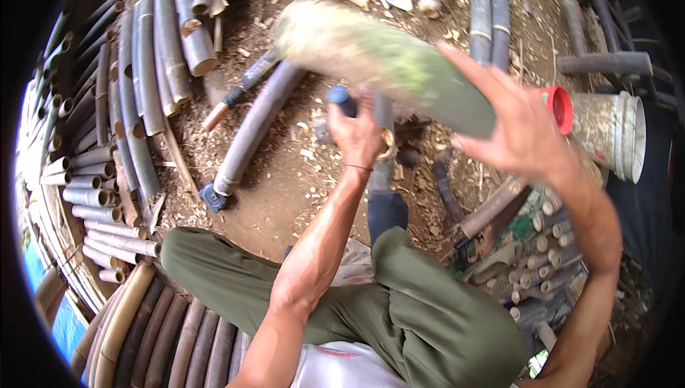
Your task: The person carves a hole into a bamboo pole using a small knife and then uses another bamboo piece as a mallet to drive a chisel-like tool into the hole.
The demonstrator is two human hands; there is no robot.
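Above the seated person's green-trousered knees (399,295), a thick green bamboo section (385,67) blurs; the right hand (521,138) presses it with fingers spread, not clasping; the left hand (360,134) clenches a blue-handled tool (342,99) just below the bamboo; with so loose a hold, the bamboo could roll and the tool glance off.

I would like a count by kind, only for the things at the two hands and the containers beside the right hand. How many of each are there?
Green bamboo piece, against the right hand: 1
Blue-handled tool, in the left hand: 1
Red round container: 1
White bucket: 1
Total: 4
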